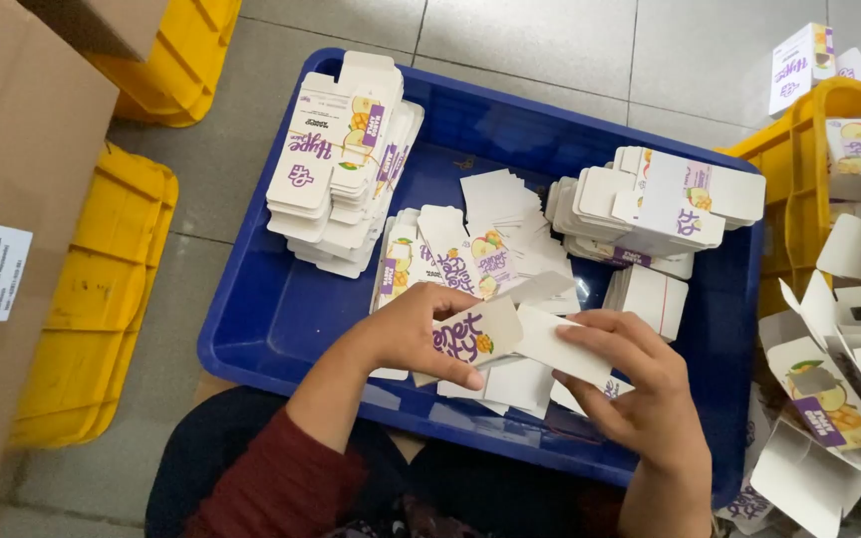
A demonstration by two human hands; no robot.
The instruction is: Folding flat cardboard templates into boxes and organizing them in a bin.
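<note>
Both forearms are cut off at the frame's bottom edge. Left hand (413, 334) and right hand (640, 394) pinch one flat carton (510, 339) (partly finger-covered) over the blue tray (251, 329).

- A large brown cardboard box (12, 199) with a white paper label stands far off beyond the left hand's side.
- Yellow plastic crates (102, 289) sit on the grey tiled floor (550, 50), between that box and the hands.
- Another yellow plastic crate (799, 179), holding folded white cartons, stands up and off beyond the right hand.
- A heap of opened white cardboard cartons with purple and fruit print (829, 399) lies just beyond the right hand's outer side.
</note>
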